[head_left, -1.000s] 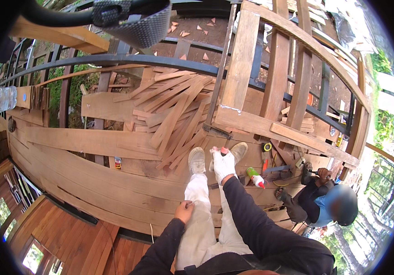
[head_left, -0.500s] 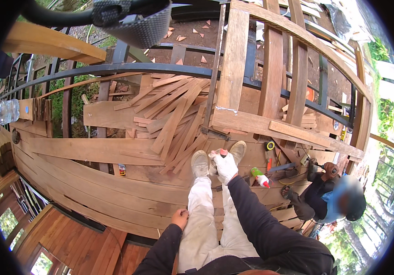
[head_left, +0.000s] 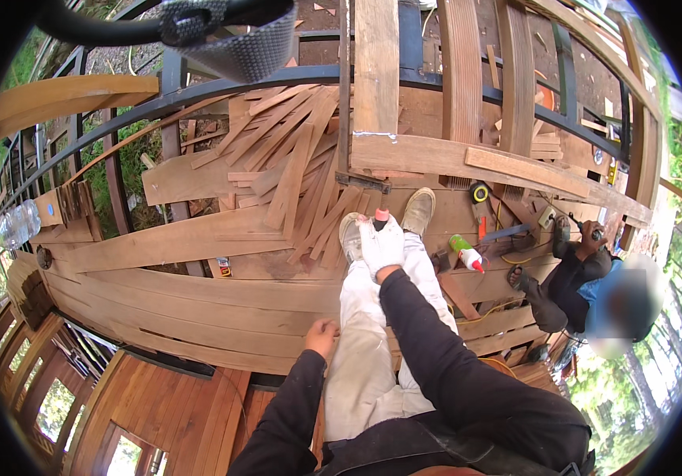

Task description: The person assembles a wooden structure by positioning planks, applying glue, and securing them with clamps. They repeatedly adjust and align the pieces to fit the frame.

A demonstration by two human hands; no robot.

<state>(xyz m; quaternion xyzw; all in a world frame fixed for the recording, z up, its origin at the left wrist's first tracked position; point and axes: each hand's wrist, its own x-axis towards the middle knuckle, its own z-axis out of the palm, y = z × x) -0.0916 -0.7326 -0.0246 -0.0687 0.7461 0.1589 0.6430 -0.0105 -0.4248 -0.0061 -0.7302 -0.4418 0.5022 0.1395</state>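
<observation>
My right hand (head_left: 381, 247), in a white glove, is closed around an object with a red-orange end (head_left: 381, 215); the glove hides the rest, and I cannot make out its kind. It is held above my shoes, in front of my legs. My bare left hand (head_left: 322, 336) hangs beside my left thigh with its fingers curled, and nothing shows in it. A green and white bottle with a red nozzle (head_left: 466, 252) lies on the planks to the right of my legs. Past it lie a yellow and black tape measure (head_left: 480, 192) and a tool with an orange part (head_left: 482, 228).
Loose wooden strips (head_left: 293, 159) are heaped ahead to the left. A wooden frame (head_left: 507, 165) stands ahead to the right, by a dark metal railing (head_left: 238, 89). A co-worker (head_left: 579, 278) crouches at right, holding a tool. A small can (head_left: 224, 267) sits on the planks (head_left: 222, 305).
The view has shifted, with the wooden frame now higher in the picture. My right hand, still holding the object, is nearer my shins. My left hand stands slightly farther out from my thigh.
</observation>
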